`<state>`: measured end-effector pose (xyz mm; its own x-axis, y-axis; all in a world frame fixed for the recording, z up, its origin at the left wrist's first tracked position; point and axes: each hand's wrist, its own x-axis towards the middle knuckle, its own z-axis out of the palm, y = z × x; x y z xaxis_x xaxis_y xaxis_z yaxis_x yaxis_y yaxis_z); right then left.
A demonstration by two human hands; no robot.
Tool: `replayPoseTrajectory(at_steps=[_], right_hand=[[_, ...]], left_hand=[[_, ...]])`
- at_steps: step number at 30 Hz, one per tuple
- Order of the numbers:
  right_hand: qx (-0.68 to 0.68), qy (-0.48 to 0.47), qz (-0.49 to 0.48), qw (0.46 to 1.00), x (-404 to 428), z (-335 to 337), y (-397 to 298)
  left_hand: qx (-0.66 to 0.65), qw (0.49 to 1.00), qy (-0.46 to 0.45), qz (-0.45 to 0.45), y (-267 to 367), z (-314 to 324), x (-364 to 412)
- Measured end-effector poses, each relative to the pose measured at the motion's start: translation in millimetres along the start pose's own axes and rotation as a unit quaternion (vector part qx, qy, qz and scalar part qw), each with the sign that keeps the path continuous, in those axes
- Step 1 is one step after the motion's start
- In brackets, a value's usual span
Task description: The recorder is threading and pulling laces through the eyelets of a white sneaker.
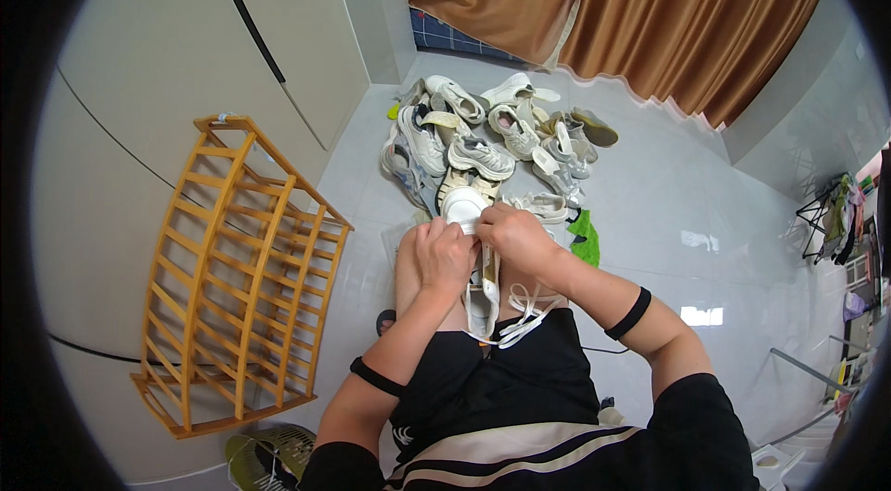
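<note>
A white sneaker (pixel 482 306) rests on my lap between my knees, its toe pointing away from me. My left hand (pixel 445 254) grips its left side near the front. The fingers of my right hand (pixel 515 233) pinch at the right side, just behind the toe cap. Both hands hide the middle of the shoe and whatever lies between my fingertips. Loose white shoelaces (pixel 527 317) trail from the opening over my right thigh. Just beyond the toe stand beige sandals (pixel 456 182).
A pile of sneakers (pixel 480 157) covers the floor ahead. A green cloth (pixel 585 238) lies right of my knee. At left stands a wooden slatted rack (pixel 243 275), with a green plastic basket (pixel 292 449) below it. Brown curtains (pixel 682 17) hang at the back.
</note>
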<state>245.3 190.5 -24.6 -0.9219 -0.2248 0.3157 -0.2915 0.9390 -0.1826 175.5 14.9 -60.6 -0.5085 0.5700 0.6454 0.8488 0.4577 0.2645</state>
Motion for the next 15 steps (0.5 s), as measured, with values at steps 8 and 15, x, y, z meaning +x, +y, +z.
replayPoseTrajectory(at_steps=[8,15], right_hand=[[0.123,0.058,0.07,0.988,-18.4,10.1,10.9],[0.102,0.084,0.0,0.991,-10.6,-13.5,3.7]], left_hand=[[-0.07,0.997,0.001,-0.025,6.1,-1.2,0.3],[-0.055,0.997,0.039,-0.05,6.5,0.0,0.2]])
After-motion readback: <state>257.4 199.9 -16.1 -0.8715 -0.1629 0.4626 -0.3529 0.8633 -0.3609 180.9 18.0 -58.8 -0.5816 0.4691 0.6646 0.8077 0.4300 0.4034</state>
